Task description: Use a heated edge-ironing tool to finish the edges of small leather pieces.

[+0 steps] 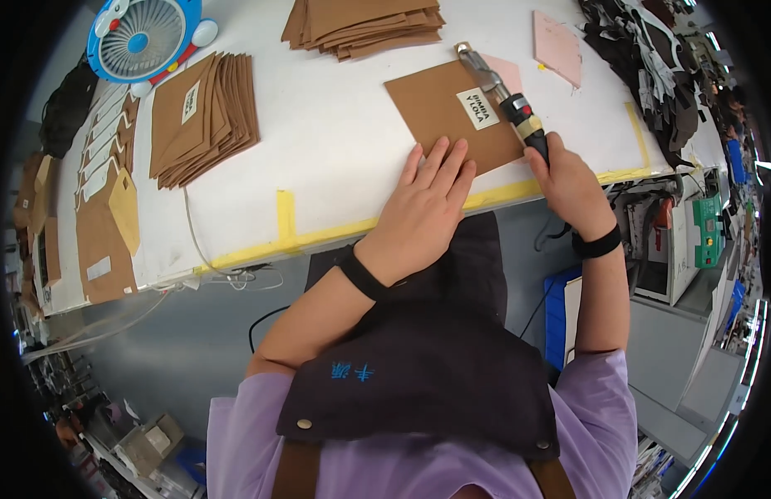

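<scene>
A flat brown panel (439,104) with a white printed label (477,109) lies at a slant near the table's front edge. My left hand (427,200) is open, its stretched fingertips resting on the panel's near edge. My right hand (568,179) is closed round the black handle of what looks like a hot-air gun (527,123). Its bent metal nozzle points away from me over the panel's right side, beyond the label. Whether the nozzle touches the panel, I cannot tell. Part of a pink sheet (506,73) shows behind the tool.
Stacks of brown panels stand at left (206,125) and far middle (364,25). A blue-rimmed fan (137,41) sits far left, near brown pieces (103,224) with white strips. Right lie a pink pad (556,48) and dark scraps (643,71). Yellow tape (335,236) lines the table edge.
</scene>
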